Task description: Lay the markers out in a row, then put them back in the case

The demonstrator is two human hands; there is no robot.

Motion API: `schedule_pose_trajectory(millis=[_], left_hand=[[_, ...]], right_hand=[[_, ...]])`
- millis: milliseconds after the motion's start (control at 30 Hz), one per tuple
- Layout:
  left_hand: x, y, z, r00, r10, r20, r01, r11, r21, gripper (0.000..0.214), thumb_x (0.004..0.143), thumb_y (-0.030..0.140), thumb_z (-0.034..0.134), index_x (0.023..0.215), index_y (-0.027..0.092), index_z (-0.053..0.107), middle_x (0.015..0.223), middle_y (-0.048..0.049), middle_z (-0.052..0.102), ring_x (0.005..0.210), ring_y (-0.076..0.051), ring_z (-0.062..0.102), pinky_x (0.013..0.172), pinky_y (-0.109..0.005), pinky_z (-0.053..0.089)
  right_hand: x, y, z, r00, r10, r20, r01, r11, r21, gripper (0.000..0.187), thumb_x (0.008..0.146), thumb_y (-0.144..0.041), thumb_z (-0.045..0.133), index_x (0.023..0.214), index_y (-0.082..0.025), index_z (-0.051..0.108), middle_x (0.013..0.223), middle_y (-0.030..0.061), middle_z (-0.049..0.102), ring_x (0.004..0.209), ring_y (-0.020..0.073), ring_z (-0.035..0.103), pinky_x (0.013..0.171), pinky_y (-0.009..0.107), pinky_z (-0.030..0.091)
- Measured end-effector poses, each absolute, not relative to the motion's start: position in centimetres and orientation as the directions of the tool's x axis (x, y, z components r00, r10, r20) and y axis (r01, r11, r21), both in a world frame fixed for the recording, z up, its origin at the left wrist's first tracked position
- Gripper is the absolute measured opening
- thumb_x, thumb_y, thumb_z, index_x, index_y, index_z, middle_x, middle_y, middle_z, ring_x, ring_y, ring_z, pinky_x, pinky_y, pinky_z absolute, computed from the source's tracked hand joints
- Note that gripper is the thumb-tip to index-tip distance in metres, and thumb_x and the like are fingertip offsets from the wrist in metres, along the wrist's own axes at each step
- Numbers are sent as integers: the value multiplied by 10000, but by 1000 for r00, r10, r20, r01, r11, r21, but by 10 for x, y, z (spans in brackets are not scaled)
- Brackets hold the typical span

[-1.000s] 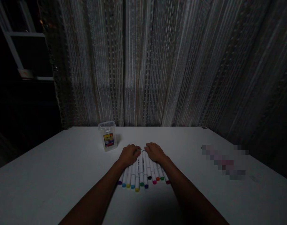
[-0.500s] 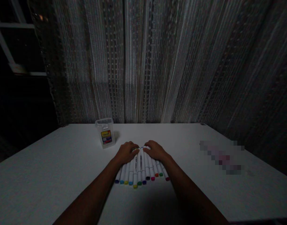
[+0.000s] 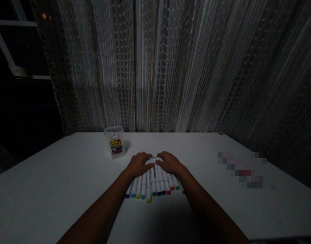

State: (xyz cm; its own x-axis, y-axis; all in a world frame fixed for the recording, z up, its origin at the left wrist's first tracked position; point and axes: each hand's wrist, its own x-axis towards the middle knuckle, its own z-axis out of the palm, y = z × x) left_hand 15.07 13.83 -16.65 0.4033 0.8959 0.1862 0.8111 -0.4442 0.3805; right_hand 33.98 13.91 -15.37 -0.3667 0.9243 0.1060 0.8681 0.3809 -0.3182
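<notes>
Clear container [image 3: 115, 144]: upright near the far edge of the surface [image 3: 69, 169].
Left hand [image 3: 139, 164]: thumb and fingers parted, resting on the markers [image 3: 148, 186].
Markers: side by side mid-surface, coloured ends toward the near edge.
Right hand [image 3: 171, 162]: also parted, on their right side.
Pixelated item [image 3: 243, 173]: near the right edge.

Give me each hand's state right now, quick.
Left hand: open, thumb apart from fingers, resting over the white color-tipped markers; no firm grip visible.
Right hand: open likewise, over the row's right side.
</notes>
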Motion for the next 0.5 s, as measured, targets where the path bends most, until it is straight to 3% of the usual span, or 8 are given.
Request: schedule_pose_trajectory(millis=[267,500], left_hand=[[146,140,-167,384,904,189,806,-428,409,440,830,432,519,1218,227,555,1139,-74,620,1076,-255,532,913,-381,392],[151,140,-168,363,912,191,818,-410,403,415,821,403,526,1183,208,582,1116,-83,632,1043,-259,554,895,-392,403]], right_hand=[[349,138,-145,-166,980,106,957,186,-222,398,865,-379,509,1181,-149,586,1155,136,585,1090,249,523,885,314,389],[351,140,-146,-78,988,132,972,104,-208,361,892,-364,453,1138,-144,600,1137,132,595,1042,230,561,845,300,408]])
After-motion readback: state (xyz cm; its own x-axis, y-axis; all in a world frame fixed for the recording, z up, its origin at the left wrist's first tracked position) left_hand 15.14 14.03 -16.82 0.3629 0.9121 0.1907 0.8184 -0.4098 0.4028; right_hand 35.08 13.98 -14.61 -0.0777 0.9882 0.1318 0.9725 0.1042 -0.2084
